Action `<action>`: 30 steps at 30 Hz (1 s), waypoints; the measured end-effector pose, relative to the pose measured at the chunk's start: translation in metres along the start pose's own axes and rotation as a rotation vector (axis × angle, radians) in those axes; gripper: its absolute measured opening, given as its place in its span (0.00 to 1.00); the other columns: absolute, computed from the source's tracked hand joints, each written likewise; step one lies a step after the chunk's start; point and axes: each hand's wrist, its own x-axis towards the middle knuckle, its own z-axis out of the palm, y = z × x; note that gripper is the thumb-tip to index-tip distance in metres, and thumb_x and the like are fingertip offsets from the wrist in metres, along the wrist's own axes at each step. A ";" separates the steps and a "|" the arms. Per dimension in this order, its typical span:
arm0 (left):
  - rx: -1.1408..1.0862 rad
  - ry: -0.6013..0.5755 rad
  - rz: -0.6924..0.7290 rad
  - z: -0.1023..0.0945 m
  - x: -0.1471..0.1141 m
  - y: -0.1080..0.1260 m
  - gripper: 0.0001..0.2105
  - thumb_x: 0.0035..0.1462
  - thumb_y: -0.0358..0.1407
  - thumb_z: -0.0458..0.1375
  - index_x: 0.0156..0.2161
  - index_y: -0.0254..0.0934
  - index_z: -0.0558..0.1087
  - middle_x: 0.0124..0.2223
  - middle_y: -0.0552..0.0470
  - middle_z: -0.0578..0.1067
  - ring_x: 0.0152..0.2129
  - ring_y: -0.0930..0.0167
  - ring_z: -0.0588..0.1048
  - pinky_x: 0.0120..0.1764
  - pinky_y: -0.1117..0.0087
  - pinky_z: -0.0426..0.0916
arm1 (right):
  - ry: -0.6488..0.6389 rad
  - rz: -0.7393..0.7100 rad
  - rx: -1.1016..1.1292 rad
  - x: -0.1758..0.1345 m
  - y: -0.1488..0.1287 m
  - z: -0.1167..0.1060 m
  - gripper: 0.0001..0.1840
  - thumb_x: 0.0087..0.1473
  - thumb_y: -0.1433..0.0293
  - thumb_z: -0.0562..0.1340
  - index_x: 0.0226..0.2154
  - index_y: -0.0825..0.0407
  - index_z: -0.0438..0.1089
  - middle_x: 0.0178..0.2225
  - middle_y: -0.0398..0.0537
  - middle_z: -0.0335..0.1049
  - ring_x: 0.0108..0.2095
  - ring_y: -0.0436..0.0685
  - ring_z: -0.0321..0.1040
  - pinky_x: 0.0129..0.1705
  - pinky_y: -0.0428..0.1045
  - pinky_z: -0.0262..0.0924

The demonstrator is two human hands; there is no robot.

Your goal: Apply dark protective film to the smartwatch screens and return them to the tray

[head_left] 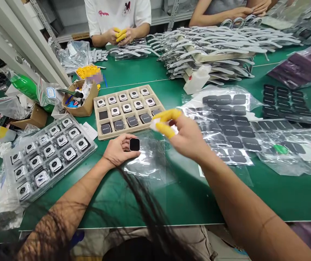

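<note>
My left hand grips a square smartwatch case by its edges, its black screen facing up. Under it lies a clear plastic sheet. Yellow finger cots cover fingertips of my right hand, which is raised to the right of the watch, apart from it. Those fingers pinch a small white wipe or piece of cloth, partly hidden. Just beyond both hands sits a beige tray with watch cases in its back rows and dark square pieces in front. A clear tray of watch cases stands at left.
Dark square stickers on sheets lie at right. Farther back are a white bottle and a tall pile of pale watch straps. A cardboard box stands beyond the clear tray. Two people sit across the green table.
</note>
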 end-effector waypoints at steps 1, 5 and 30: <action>-0.033 -0.004 -0.012 0.000 0.001 -0.001 0.29 0.41 0.29 0.90 0.50 0.39 0.88 0.43 0.49 0.93 0.38 0.63 0.92 0.47 0.62 0.90 | -0.091 -0.087 0.034 -0.006 0.000 0.006 0.06 0.80 0.62 0.69 0.50 0.43 0.83 0.54 0.54 0.90 0.51 0.67 0.83 0.56 0.64 0.79; -0.088 -0.043 -0.034 0.001 0.002 -0.003 0.30 0.38 0.27 0.91 0.47 0.39 0.86 0.46 0.48 0.94 0.39 0.63 0.93 0.48 0.62 0.90 | -0.262 -0.308 -0.028 -0.024 0.007 0.039 0.08 0.79 0.69 0.69 0.52 0.44 0.87 0.46 0.54 0.88 0.48 0.68 0.79 0.54 0.64 0.78; -0.164 0.375 0.098 0.011 0.004 -0.008 0.37 0.32 0.39 0.96 0.46 0.41 0.83 0.45 0.48 0.95 0.42 0.60 0.94 0.53 0.56 0.92 | 0.004 0.037 -0.540 -0.062 0.002 0.072 0.22 0.78 0.62 0.71 0.68 0.51 0.84 0.54 0.67 0.85 0.53 0.79 0.79 0.56 0.69 0.73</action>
